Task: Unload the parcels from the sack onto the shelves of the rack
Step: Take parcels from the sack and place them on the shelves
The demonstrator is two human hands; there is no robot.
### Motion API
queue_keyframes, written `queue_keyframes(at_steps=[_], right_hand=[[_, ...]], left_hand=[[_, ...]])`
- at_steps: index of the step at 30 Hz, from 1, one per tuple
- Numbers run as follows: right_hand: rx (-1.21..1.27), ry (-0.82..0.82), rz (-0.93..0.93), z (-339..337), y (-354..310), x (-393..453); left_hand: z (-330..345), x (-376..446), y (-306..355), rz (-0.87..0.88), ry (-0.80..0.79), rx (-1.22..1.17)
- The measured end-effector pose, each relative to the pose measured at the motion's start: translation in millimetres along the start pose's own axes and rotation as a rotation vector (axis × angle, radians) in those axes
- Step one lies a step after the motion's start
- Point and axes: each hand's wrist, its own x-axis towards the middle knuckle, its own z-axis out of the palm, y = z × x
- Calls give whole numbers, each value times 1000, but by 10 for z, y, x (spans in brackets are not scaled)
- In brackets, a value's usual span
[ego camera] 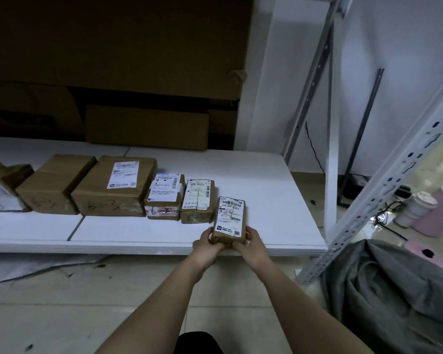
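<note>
A small brown parcel (230, 218) with a white label lies on the white low shelf (271, 200), near its front edge. My left hand (207, 242) grips its near left corner and my right hand (251, 242) grips its near right corner. To its left stands a row of several labelled cardboard parcels (118, 187) along the shelf. The grey sack (384, 290) lies crumpled on the floor at the right, beside the rack's perforated white post (384, 185).
Large flat cardboard sheets (146, 129) lean at the back of the shelf. Pink and white containers (430, 213) and black cables sit on the floor behind the post. A crumpled sheet lies on the tiled floor at the left under the shelf edge.
</note>
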Motion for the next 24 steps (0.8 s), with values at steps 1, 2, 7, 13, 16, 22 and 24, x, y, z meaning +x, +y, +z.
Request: queue_keyframes(at_steps=[1,2,7,13,16,22,24], right_hand=[[-26,13,-1,10,4,25],[-55,25,0,23,11,49],[-125,115,-2,53,-1,156],[-24,168,44,106,-72,266],[53,171,88,165,-95,322],[130,150,102,204,-133,335],[165,150,100,190,-157,311]], left_hand=[[-7,6,-2,-9,8,0],[-11,15,-6,-12,14,2],[-18,39,29,-35,24,-35],[10,18,102,-2,10,-46],[15,33,124,22,12,-46],[22,43,182,54,-63,41],[32,32,189,42,-70,55]])
